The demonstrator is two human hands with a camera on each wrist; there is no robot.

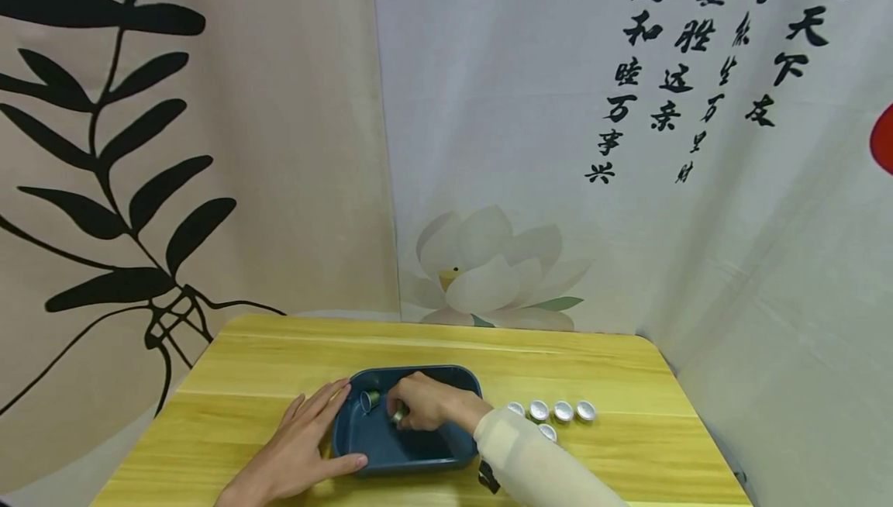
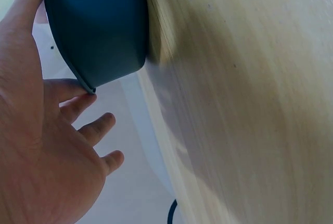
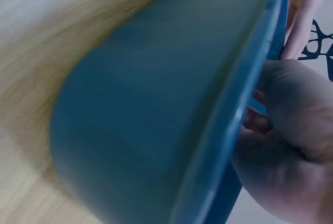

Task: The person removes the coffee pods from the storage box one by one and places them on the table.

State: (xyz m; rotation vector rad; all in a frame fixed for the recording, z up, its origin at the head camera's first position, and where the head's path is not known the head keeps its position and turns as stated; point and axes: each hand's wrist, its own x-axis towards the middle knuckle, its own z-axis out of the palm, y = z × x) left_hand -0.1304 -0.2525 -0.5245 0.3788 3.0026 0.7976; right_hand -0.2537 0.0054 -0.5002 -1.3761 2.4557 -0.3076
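Note:
A dark blue rectangular tray stands on the table. At its left side is my left hand, fingers nearly straight and spread, with the thumb over the front corner. In the left wrist view, fingertips meet the tray's rim. My right hand reaches inside the tray, fingers bent down, pinching a small greenish metallic piece that they mostly cover. Beside it in the tray a small shiny metal cup lies on its side. The tray wall hides the right fingertips in the right wrist view.
Several small round silvery cups with pale tops stand on the table right of the tray, partly behind the right sleeve. The wooden table reaches back to a printed cloth.

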